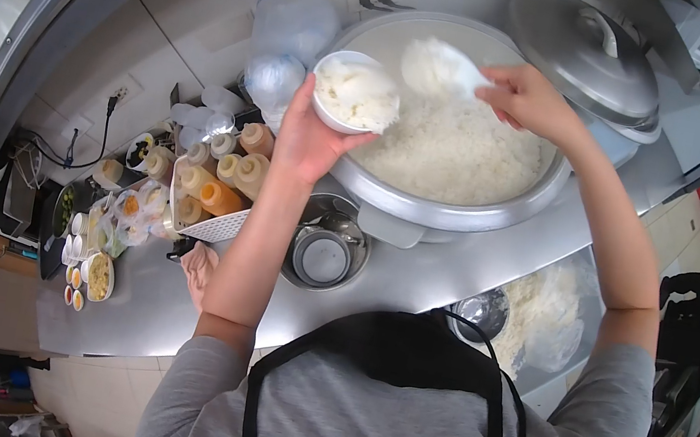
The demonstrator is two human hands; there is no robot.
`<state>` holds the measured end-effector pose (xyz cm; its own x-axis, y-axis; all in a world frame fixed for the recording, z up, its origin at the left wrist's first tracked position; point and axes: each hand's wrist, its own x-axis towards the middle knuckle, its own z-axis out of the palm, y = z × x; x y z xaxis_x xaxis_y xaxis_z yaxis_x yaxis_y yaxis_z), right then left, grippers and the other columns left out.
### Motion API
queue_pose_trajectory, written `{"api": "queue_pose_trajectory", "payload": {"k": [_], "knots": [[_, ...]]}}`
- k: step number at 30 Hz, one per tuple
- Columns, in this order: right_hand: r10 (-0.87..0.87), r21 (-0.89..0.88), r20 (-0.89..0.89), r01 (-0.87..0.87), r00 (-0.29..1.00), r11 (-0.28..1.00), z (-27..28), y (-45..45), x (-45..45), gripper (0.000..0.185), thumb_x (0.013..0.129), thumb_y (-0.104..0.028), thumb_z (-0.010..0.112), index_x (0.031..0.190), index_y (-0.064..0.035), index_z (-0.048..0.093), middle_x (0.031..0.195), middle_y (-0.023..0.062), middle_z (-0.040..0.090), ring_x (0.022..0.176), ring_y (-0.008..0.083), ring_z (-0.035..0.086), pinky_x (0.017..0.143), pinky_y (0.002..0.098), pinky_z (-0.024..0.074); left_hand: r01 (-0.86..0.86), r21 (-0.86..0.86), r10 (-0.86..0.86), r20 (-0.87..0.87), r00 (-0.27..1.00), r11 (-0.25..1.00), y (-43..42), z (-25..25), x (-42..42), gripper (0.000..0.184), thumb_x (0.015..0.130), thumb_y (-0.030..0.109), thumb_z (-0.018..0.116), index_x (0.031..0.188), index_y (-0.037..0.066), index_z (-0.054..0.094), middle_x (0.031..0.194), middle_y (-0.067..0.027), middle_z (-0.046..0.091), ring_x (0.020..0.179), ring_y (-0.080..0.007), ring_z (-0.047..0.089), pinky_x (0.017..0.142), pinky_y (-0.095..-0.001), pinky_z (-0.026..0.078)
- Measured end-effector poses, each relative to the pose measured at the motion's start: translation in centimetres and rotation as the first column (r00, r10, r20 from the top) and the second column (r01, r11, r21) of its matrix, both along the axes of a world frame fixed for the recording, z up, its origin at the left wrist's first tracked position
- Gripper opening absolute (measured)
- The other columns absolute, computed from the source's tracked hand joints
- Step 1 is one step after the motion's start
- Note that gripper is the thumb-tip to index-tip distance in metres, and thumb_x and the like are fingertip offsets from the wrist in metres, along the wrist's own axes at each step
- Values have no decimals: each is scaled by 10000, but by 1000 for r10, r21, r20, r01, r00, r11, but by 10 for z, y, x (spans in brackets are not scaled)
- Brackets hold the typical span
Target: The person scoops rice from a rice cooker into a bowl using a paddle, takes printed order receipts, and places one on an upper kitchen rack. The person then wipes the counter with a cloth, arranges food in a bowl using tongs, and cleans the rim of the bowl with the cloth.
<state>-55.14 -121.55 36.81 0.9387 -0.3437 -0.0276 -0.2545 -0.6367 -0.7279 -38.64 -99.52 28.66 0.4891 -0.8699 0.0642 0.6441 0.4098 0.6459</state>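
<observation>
My left hand [314, 133] holds up a small white bowl [343, 127], its fingers wrapped round the side. Cooked white rice [356, 92] is heaped inside, up to the rim. In my right hand [530, 100] is the handle of a white rice paddle [468, 77], slightly blurred. A lump of rice [430, 66] lies on its blade, to the right of the bowl and apart from it. Both hands are over a large round rice cooker [472, 217], which holds a broad mass of white rice [460, 154].
A metal lid [585, 54] leans behind the cooker. Nearer me on the steel counter [256, 324] stands a metal pot [323, 256]. Left of it, a white basket [222, 226] holds several sauce bottles. Below right, a bin [559, 335] contains rice and a metal bowl [481, 315].
</observation>
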Motion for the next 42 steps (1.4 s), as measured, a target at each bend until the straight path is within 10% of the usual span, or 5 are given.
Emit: {"api": "queue_pose_trajectory", "payload": {"k": [3,6,16,29,42], "knots": [[252,-717,470,199,846,668,-38,6,25,371,735,-78,575,1106,-74,564,631,65,572,538,199,546,524,305,441,10,17,-10,-2,1000,1000,-15,6,-21,576,869,444,392,1310,93,273,1337,-155,315,1221,-346,324,935,-562,331],[262,-867,317,166,911,469,-35,48,20,392,669,-12,537,1055,-72,575,800,74,606,643,261,577,597,348,469,4,11,-3,-80,997,1000,-26,5,-29,558,872,450,377,1297,99,290,1325,-140,334,1205,-331,348,927,-560,337],[214,-834,294,140,932,534,-31,82,1,393,636,15,520,1020,-47,575,852,56,600,663,235,590,610,339,482,14,-188,-83,-365,927,982,-40,-5,-36,563,878,466,334,1299,97,279,1323,-132,328,1218,-316,326,964,-557,287],[278,-909,239,114,930,401,0,65,-7,477,662,36,482,1096,-144,566,833,71,592,770,252,588,656,394,459,4,-48,-6,-42,999,999,-25,12,-46,578,885,472,336,1312,88,272,1342,-133,318,1241,-325,301,968,-553,282],[153,-705,356,157,922,691,-23,75,-8,433,672,36,472,1079,-83,562,844,97,560,695,291,575,596,376,464,27,-232,-83,-233,969,972,-29,-5,-44,597,862,461,375,1299,67,271,1327,-160,316,1225,-335,316,966,-559,291]]}}
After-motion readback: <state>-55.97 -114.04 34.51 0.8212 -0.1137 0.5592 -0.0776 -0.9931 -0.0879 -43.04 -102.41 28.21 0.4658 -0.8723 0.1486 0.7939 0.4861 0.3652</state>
